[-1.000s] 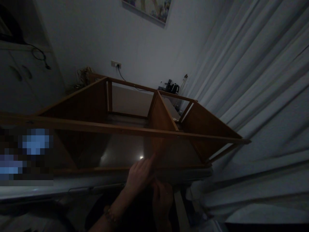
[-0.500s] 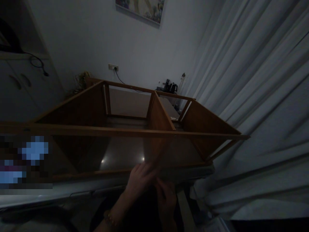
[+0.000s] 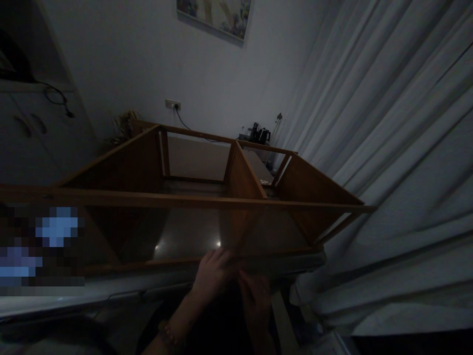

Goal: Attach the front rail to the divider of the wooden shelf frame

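A wooden frame (image 3: 162,199) with side panels and a middle divider (image 3: 248,170) lies on a padded grey surface before me. My left hand (image 3: 213,271), with a beaded bracelet at the wrist, is at the frame's lower front rail (image 3: 155,264), near the foot of the middle upright. Its fingers are curled, and their tips are lost in shadow. Close beside it, lower and to the right, my right hand (image 3: 255,296) is closed in a pinch towards the left fingertips. Whatever lies between the fingers is too dark to make out.
Long pale curtains (image 3: 388,197) hang along the right side. By the back wall stand a black kettle (image 3: 263,135) and a wall socket (image 3: 172,104) with a plugged cable. White cabinets (image 3: 33,143) are on the left. A blurred patch (image 3: 40,246) covers the lower left.
My view has shifted slightly. Both hands stay together at the same spot by the lower rail, with only small finger movement.
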Demonstrator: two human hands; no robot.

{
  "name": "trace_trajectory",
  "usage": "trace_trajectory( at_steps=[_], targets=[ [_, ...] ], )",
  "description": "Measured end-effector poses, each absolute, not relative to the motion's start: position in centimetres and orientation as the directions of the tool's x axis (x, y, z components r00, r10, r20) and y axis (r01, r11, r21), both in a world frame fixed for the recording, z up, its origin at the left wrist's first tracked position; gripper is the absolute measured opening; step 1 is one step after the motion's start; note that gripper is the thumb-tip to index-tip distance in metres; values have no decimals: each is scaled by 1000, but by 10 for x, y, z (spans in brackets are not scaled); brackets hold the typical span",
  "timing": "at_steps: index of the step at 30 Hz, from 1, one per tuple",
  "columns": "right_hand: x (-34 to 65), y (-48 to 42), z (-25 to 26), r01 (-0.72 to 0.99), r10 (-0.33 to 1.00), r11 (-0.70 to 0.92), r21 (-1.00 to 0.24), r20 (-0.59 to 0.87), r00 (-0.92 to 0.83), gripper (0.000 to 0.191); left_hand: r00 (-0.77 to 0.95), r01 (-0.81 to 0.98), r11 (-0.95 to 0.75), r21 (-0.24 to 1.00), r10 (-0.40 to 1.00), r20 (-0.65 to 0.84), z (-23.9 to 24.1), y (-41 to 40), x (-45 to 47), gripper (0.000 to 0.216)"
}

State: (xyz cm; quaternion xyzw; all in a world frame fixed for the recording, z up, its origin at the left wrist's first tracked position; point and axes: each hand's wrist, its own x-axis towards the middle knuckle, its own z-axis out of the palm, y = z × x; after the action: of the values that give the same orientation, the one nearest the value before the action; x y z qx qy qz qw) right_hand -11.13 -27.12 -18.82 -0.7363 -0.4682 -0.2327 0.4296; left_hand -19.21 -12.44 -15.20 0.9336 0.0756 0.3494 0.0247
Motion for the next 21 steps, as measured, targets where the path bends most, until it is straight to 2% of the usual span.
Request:
trace_trajectory(
  at_steps=[4,7,12,14,17,19,21],
  targets=[
    [-124,-264,-193,630,343,-220,-745,546,765,21,752,126,-986,111,168,637,-152,-125,-192,51],
    [-134,-257,-192,441,362,-136,-887,370,856,29,751,145,-985,93,171,637,-152,-126,-192,47],
    [-144,-251,-178,168,375,-5,-986,154,914,42,735,154,-984,88,174,655,-154,-126,-190,35],
    [-147,-251,-176,46,373,38,-998,56,926,46,730,139,-986,91,165,664,-154,-126,-190,32],
    [-148,-251,-179,-95,438,88,-992,-48,898,47,724,128,-986,102,163,671,-152,-126,-190,29],
    [-147,-251,-181,-119,484,91,-989,-60,873,46,725,136,-985,109,174,666,-151,-126,-190,30],
    [-144,-251,-179,-43,481,53,-998,-12,877,44,734,146,-982,121,189,653,-150,-127,-191,31]
  ],
)
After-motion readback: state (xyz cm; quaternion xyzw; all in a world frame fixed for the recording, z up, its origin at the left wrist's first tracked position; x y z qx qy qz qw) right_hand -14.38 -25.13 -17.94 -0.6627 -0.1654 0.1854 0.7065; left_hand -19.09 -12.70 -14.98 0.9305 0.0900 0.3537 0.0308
